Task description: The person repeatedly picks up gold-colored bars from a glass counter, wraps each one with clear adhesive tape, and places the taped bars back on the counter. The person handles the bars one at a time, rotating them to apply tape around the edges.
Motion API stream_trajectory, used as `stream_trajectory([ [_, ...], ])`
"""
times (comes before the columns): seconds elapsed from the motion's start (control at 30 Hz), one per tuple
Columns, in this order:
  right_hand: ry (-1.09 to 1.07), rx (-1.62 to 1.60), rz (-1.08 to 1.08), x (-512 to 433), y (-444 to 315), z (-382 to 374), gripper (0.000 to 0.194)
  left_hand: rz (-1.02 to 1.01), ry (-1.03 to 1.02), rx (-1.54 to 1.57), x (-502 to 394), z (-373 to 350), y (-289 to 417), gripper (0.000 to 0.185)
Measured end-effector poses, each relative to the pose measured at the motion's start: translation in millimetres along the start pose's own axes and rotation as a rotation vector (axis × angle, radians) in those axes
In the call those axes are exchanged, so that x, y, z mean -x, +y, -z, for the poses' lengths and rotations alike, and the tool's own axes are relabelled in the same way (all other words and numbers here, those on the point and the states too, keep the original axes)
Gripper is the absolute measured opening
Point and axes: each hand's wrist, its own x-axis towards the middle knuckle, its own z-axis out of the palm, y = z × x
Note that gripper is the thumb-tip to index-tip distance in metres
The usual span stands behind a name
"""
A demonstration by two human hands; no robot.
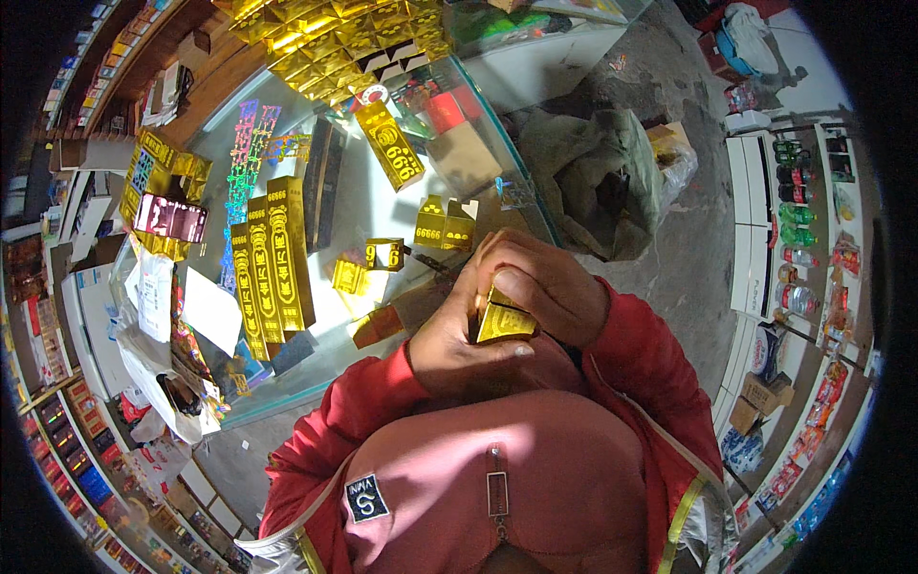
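Observation:
A small gold foil cardboard box [506, 321] is held between both hands in front of my chest. My left hand [459, 337] cups it from the left and below, with the thumb along its lower edge. The fingers of my right hand [538, 287] close over its top and right side, hiding part of it. Just beyond the hands, small gold cartons [445, 224] stand on the glass counter [337, 373]. Several long gold boxes [276, 265] lie side by side to the left, and another gold box [389, 147] lies farther off.
Stacked gold boxes [337, 43] cover the counter's far end. A phone [171, 218] rests against gold packaging at the left, above a white plastic bag [154, 344]. Right of the counter's glass edge, an open cloth sack [602, 186] stands on the floor. Stocked shelves [817, 287] line the right side.

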Motion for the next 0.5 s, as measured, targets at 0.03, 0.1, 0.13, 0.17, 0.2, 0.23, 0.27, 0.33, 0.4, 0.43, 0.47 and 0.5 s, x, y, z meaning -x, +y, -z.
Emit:
stream_trajectory([
  [0.03, -0.009, -0.003, -0.012, 0.5, 0.8, 0.0, 0.035, 0.011, -0.013, 0.023, 0.6, -0.4, 0.5, 0.101],
  [0.1, -0.025, -0.028, -0.006, 1.6, 1.4, 0.2, 0.035, 0.018, -0.047, 0.024, 1.1, -0.3, 1.5, 0.101],
  [0.13, -0.028, -0.038, -0.006, 1.9, 1.5, 0.6, 0.035, 0.025, -0.058, 0.014, 1.0, 0.1, 1.8, 0.102],
  [0.17, -0.025, -0.032, -0.006, 2.3, 1.2, 0.5, 0.035, 0.031, -0.069, 0.005, 0.6, 0.8, 1.8, 0.102],
  [0.2, -0.018, -0.024, -0.008, 2.5, 0.8, 0.6, 0.035, 0.048, -0.069, 0.009, 0.6, 1.2, 1.7, 0.103],
  [0.23, -0.012, -0.016, -0.01, 2.5, 0.3, 0.8, 0.034, 0.063, -0.092, 0.09, 0.0, 1.7, 1.2, 0.102],
  [0.27, -0.013, -0.013, 0.009, 2.5, -0.3, 1.1, 0.034, 0.038, -0.073, 0.013, 0.4, 1.4, 0.8, 0.102],
  [0.33, -0.016, -0.006, 0.047, 2.7, -1.7, 2.2, 0.033, 0.009, -0.062, 0.038, -0.1, 0.0, -0.5, 0.101],
  [0.4, -0.015, -0.006, 0.039, 3.2, -3.3, 2.9, 0.032, 0.035, -0.012, 0.118, 1.1, -3.6, -0.9, 0.101],
  [0.43, -0.01, -0.006, 0.038, 3.2, -3.8, 3.1, 0.031, 0.062, 0.01, 0.212, 1.0, -4.4, -0.8, 0.101],
  [0.47, -0.009, -0.002, 0.036, 3.0, -3.9, 3.0, 0.031, 0.054, 0.014, 0.185, 0.8, -5.3, -0.7, 0.101],
  [0.5, -0.003, 0.001, 0.037, 2.7, -3.7, 2.8, 0.03, 0.046, 0.005, 0.199, 0.3, -5.3, -0.4, 0.101],
])
